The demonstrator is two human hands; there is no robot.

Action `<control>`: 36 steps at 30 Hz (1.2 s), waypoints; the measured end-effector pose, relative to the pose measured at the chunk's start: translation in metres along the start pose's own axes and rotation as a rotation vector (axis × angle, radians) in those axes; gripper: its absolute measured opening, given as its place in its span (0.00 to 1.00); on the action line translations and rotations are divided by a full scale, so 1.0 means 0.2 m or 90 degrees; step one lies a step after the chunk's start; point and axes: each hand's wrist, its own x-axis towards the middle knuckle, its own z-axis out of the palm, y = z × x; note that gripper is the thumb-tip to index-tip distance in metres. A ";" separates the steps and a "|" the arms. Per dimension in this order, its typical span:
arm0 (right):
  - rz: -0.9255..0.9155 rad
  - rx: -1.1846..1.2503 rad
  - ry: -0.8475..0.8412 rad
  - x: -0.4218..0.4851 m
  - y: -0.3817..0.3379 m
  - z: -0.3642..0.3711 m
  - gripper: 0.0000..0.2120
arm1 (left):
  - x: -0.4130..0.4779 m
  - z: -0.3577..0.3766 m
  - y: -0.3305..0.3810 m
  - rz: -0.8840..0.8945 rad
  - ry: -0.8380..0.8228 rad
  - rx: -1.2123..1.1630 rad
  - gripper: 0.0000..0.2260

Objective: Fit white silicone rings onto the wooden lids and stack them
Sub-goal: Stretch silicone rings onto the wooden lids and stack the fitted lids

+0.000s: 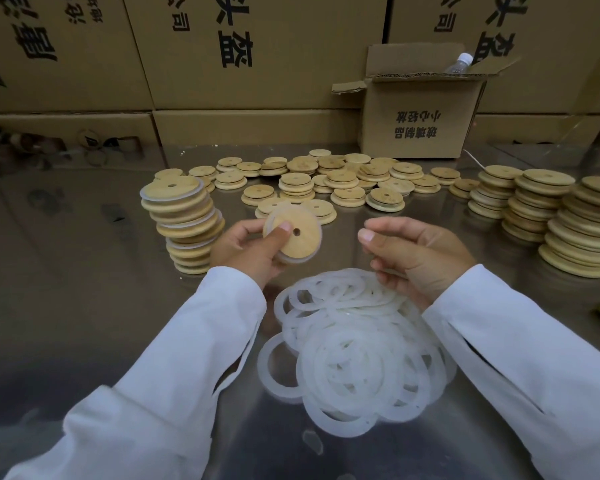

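a wall of brown cartons (257,64) stands behind my steel table (84,271). a loose pile of white silicone rings (361,358) lies nearest me, between my sleeves. tall stacks of bare wooden lids (582,230) stand at the right, more lids (340,178) lie scattered across the middle, and a leaning stack of ringed lids (184,223) stands at the left. a small open box (420,116) sits at the back. my right hand (409,251) hovers over the rings, fingers loosely curled, nothing in it. my left hand (246,251) grips one lid (295,240) above the table, thumb on its face, a ring (319,233) showing round its rim
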 end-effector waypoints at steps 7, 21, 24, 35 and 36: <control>-0.005 -0.016 -0.007 0.00 0.01 0.00 0.04 | 0.06 -0.04 -0.01 -0.075 0.161 0.219 0.11; 0.008 0.009 0.022 0.04 0.00 -0.04 0.03 | 0.08 -0.03 0.01 -0.261 0.090 -0.062 0.15; 0.017 0.010 0.020 0.05 0.00 -0.05 0.03 | 0.09 -0.03 0.01 -0.241 0.093 -0.096 0.19; 0.038 0.009 0.018 0.06 -0.01 -0.06 0.04 | 0.09 0.01 0.03 -0.132 0.161 -0.026 0.21; 0.039 0.007 0.020 0.06 -0.01 -0.06 0.04 | 0.08 0.02 0.03 -0.127 0.150 -0.004 0.15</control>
